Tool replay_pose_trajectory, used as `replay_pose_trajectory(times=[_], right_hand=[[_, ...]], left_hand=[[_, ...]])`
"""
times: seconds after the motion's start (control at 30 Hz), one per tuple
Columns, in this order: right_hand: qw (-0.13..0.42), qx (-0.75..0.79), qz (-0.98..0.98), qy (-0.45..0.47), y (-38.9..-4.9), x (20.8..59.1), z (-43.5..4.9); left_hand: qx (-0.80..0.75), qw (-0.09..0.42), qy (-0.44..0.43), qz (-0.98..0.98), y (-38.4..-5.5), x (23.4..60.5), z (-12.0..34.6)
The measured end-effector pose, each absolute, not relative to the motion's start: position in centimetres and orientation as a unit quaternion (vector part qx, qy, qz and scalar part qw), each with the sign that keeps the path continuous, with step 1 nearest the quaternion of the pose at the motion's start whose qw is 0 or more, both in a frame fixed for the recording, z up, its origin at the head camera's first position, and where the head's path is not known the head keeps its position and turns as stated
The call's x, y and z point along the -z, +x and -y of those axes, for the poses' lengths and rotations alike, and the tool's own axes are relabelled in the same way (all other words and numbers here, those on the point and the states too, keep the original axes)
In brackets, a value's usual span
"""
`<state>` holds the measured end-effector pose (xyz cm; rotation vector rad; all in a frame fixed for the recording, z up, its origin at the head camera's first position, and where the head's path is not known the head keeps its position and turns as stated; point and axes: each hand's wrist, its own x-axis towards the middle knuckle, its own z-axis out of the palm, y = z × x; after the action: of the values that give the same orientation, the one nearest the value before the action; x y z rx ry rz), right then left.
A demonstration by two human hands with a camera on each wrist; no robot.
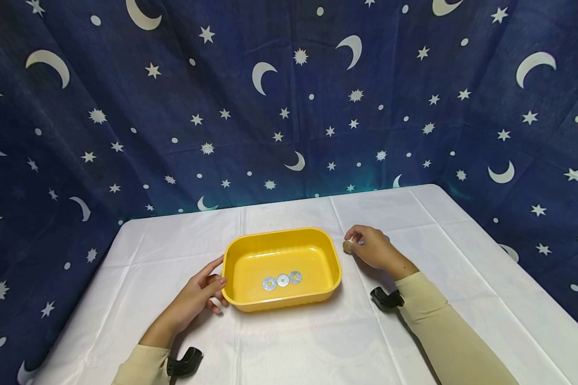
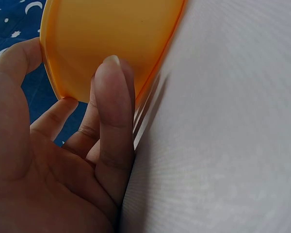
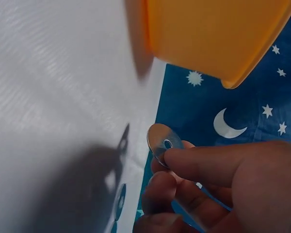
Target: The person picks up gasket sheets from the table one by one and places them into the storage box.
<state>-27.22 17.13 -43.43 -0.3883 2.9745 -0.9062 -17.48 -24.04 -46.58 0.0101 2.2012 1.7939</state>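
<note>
A yellow rectangular plastic tub [image 1: 281, 305] sits on the white cloth. Inside it, three flat metal washers [image 1: 282, 280] lie in a row near the front wall. My left hand [image 1: 197, 297] grips the tub's left end, thumb at the rim and other fingers along the outside; the left wrist view shows this end of the tub [image 2: 106, 34] close up. Just off the tub's right side, my right hand [image 1: 377, 250] pinches one washer [image 3: 160, 138] between thumb and fingers, slightly above the cloth. More washers [image 3: 120, 201] lie on the table beneath that hand, mostly hidden.
White cloth [image 1: 308, 347] covers the table, with fold lines running across it. A dark blue curtain [image 1: 289, 133] with moons and stars surrounds its back and sides. Black wrist-worn devices [image 1: 185, 362] hang at both sleeves.
</note>
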Motion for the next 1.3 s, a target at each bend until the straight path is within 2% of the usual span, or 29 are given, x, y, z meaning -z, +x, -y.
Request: replay_pose_trajectory(times=[0.17, 0.47, 0.87, 1.3], right_hand=[[0.018, 0.315, -0.942, -0.117, -27.0, 42.8, -16.8], [-0.018, 0.336, -0.932, -0.132, -26.5, 41.9, -16.2], [-0.026, 0.35, -0.926, -0.136, -25.3, 40.5, -15.3], [-0.053, 0.362, -0.913, -0.183, -24.3, 39.7, -14.4]], left_hand=[[-0.624, 0.151, 0.002, -0.767, -17.5, 46.6, 24.0], [-0.623, 0.152, 0.007, -0.768, -17.4, 46.4, 24.0], [-0.623, 0.154, 0.011, -0.767, -17.4, 46.1, 23.9], [-0.622, 0.153, 0.006, -0.768, -17.4, 46.2, 23.9]])
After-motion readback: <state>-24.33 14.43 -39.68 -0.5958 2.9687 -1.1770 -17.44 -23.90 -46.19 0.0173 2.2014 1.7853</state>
